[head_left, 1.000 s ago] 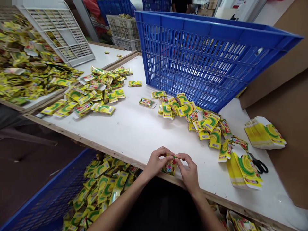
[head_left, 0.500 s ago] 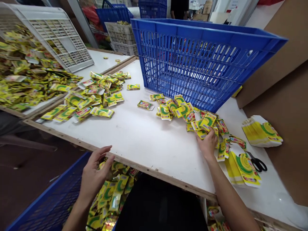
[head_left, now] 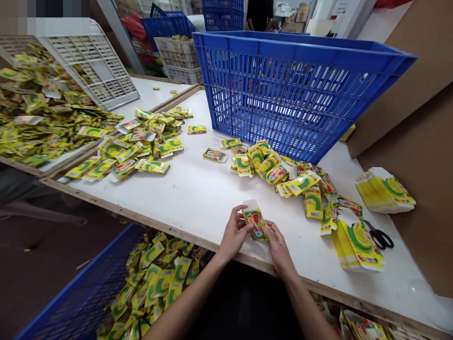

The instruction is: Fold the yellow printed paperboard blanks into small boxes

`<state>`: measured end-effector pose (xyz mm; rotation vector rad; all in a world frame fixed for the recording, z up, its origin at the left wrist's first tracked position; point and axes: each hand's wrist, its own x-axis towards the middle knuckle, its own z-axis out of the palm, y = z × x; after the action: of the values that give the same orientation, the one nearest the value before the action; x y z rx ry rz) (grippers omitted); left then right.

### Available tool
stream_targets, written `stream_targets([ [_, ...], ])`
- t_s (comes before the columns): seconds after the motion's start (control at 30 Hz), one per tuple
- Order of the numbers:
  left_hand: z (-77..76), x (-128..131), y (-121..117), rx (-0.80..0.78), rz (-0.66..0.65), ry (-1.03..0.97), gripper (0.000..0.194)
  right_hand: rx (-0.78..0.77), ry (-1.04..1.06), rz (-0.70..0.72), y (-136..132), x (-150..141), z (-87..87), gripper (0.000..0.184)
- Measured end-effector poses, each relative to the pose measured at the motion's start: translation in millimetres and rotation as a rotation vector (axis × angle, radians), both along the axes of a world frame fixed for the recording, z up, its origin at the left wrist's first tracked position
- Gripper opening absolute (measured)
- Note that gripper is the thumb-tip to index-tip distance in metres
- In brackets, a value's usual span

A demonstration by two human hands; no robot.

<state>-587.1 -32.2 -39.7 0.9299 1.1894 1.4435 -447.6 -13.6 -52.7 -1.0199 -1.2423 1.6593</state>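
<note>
Both my hands meet over the near edge of the white table (head_left: 201,193). Between them stands a small yellow, green and red carton (head_left: 255,221) with its white top flap open. My left hand (head_left: 234,233) grips its left side with curled fingers. My right hand (head_left: 278,245) holds its right side. A heap of similar small yellow cartons (head_left: 293,182) lies on the table just beyond my right hand.
A big blue slatted crate (head_left: 293,89) stands at the back of the table. Another pile of cartons (head_left: 141,141) lies to the left. Flat carton stacks (head_left: 359,245) (head_left: 385,191) and black scissors (head_left: 380,236) are at right. A blue crate (head_left: 81,293) of cartons sits below the table edge.
My left hand came up from the lower crate and my right hand drew back from the heap. Both now hold a fresh carton at the table edge.
</note>
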Motion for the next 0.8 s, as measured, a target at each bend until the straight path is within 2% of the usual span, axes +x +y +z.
stream_targets([
  [0.2,1.4,-12,-12,0.022,-0.012,0.183,0.050,0.246,-0.238,-0.125,-4,4,-0.8,0.044],
  [0.33,0.9,-16,-14,0.018,-0.094,0.328,0.034,0.285,-0.252,-0.054,-4,10,-1.3,0.036],
  [0.47,-0.4,-17,-13,-0.013,-0.166,0.354,0.018,0.290,-0.283,0.054,0,18,-0.8,0.036],
  [0.57,-0.1,-15,-11,0.002,-0.183,0.339,0.018,0.306,-0.296,0.108,7,25,1.0,0.038],
  [0.7,1.8,-10,-4,0.017,-0.176,0.312,0.023,0.339,-0.357,0.197,13,31,3.6,0.021],
  [0.8,3.5,-8,-1,0.025,-0.185,0.310,0.022,0.395,-0.371,0.105,11,29,1.6,0.019],
])
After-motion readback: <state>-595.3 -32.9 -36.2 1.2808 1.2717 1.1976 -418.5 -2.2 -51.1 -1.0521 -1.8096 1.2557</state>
